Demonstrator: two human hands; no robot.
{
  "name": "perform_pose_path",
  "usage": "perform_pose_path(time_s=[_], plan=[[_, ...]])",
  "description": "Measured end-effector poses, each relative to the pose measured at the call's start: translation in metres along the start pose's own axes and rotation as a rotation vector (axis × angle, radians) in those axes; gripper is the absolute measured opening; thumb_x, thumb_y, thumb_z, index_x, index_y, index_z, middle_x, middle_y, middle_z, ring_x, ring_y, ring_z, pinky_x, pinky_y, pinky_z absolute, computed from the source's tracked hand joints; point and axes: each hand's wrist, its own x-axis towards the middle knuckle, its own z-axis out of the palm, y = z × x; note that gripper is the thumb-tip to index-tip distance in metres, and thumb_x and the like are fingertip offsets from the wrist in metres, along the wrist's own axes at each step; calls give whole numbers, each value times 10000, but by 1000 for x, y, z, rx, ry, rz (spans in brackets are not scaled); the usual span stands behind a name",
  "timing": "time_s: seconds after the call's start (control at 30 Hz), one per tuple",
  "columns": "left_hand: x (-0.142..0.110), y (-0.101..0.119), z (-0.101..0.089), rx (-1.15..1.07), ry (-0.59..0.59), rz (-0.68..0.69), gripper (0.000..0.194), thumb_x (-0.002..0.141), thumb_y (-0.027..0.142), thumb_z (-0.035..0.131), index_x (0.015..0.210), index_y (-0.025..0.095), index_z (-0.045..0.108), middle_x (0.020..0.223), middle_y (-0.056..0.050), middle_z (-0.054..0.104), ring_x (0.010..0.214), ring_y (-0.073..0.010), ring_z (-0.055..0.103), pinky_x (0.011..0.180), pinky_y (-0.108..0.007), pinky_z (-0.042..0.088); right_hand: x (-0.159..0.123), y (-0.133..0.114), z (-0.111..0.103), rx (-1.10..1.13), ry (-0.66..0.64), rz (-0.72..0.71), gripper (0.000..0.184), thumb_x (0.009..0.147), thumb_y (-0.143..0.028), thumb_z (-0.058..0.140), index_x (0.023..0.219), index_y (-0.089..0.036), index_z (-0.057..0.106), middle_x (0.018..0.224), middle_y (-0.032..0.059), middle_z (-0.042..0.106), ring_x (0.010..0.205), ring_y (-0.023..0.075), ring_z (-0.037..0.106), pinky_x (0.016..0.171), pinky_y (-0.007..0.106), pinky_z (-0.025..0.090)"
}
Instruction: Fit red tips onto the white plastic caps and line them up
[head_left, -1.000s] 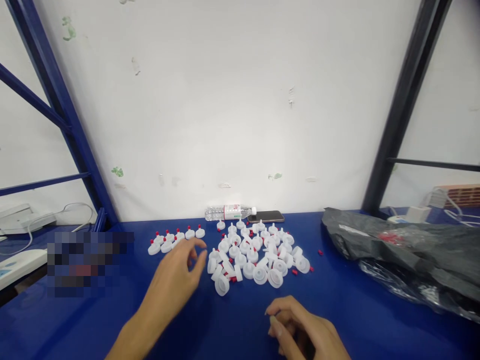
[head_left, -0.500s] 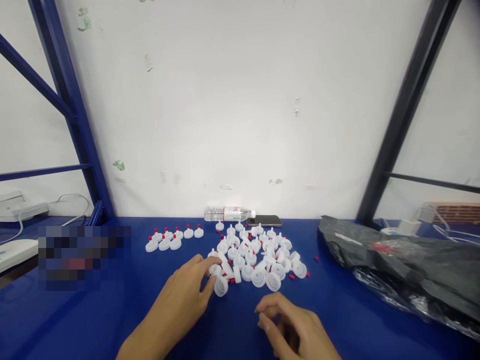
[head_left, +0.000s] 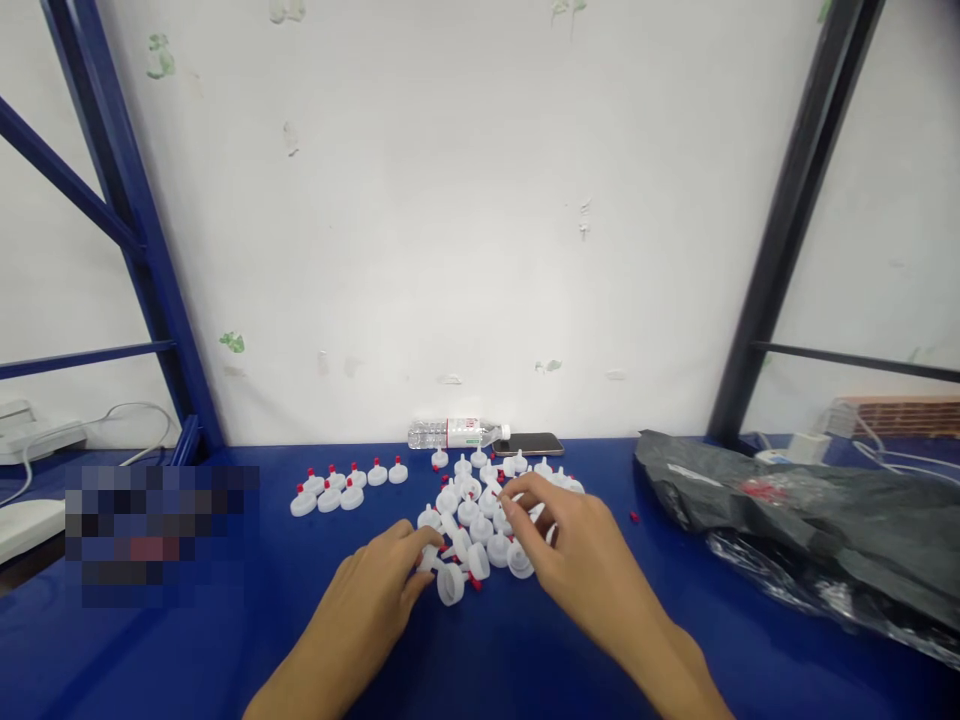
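Observation:
A heap of several white plastic caps [head_left: 480, 505] with small loose red plugs among them lies on the blue table [head_left: 225, 620]. To its left stands a row of several white caps with red plugs fitted [head_left: 341, 487]. My left hand [head_left: 375, 598] reaches into the near left edge of the heap, fingertips pinched at a white cap [head_left: 429, 560]. My right hand [head_left: 577, 555] lies over the heap's right side, fingers curled down among the caps. Whether it holds one is hidden.
A clear water bottle [head_left: 454, 433] lies on its side by the wall beside a dark phone [head_left: 529, 443]. A crumpled black plastic bag [head_left: 795, 520] covers the table's right. Blue and black rack posts stand at both sides. White cables and devices sit at the far left.
My right hand moved from the near table edge forward onto the heap's right side. My left hand went from hovering open to the heap's near edge and closed on a cap.

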Motion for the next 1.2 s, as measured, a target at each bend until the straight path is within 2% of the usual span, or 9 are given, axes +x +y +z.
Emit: perform_pose_path(time_s=[0.17, 0.23, 0.37, 0.47, 0.57, 0.67, 0.77, 0.93, 1.2], plan=[[-5, -4, -4, -126, 145, 32, 306, 930, 328, 512, 1192, 288, 666, 1218, -64, 649, 839, -208, 660, 769, -336, 476, -6, 4, 7, -61, -112, -43, 193, 1007, -287, 495, 1013, -258, 685, 904, -15, 741, 665, 142, 652, 656, 268, 450], [-6, -3, -5, -196, 178, 68, 280, 918, 371, 556, 1157, 279, 670, 1183, -60, 677, 853, -211, 659, 790, -333, 479, -6, 2, 7, -81, -130, -50, 178, 1007, -281, 508, 1038, -266, 682, 925, -20, 745, 694, 147, 662, 675, 269, 449], [-6, 3, -4, -324, 115, 92, 240, 916, 404, 582, 1093, 263, 661, 1056, -40, 722, 893, -216, 655, 738, -294, 462, -7, 1, 8, -151, -252, -116, 153, 999, -263, 550, 1019, -288, 700, 893, -38, 751, 760, 163, 680, 699, 266, 426], [-6, 8, -1, -378, 44, 102, 171, 914, 374, 580, 1034, 267, 638, 980, -5, 718, 886, -202, 652, 692, -267, 428, -10, 3, 11, -188, -345, -152, 130, 979, -282, 610, 1046, -300, 721, 961, -35, 764, 833, 172, 698, 752, 271, 431], [-5, 11, 4, -386, 29, 98, 153, 899, 335, 586, 1033, 264, 608, 941, 8, 708, 857, -192, 644, 709, -270, 417, -13, 5, 14, -228, -429, -170, 159, 962, -238, 630, 1062, -296, 739, 1030, -17, 766, 948, 192, 709, 822, 278, 440], [-4, 13, 10, -371, 57, 102, 137, 867, 260, 589, 1002, 254, 575, 930, 4, 703, 853, -194, 641, 734, -278, 410, -13, 8, 16, -270, -490, -178, 189, 956, -189, 608, 1045, -278, 749, 1025, 2, 766, 978, 209, 711, 832, 286, 449], [-3, 16, 16, -323, 94, 86, 137, 850, 196, 567, 972, 252, 541, 891, 3, 691, 814, -199, 630, 712, -288, 390, -12, 9, 17, -297, -508, -179, 206, 962, -184, 581, 1044, -268, 751, 1020, 20, 761, 977, 219, 711, 831, 294, 459], [-2, 18, 22, -256, 119, 101, 59, 860, 186, 533, 875, 243, 528, 875, -19, 681, 806, -209, 611, 715, -307, 376, -13, 10, 18, -337, -494, -151, 251, 987, -189, 533, 1079, -273, 751, 1019, 35, 752, 979, 227, 709, 834, 305, 469], [-5, 11, 13, -258, 82, 95, 105, 798, 167, 530, 866, 246, 545, 845, -3, 677, 760, -187, 607, 685, -280, 369, -14, 14, 19, -348, -476, -155, 302, 1015, -195, 477, 1053, -257, 771, 1017, 54, 748, 963, 210, 702, 846, 288, 465]])
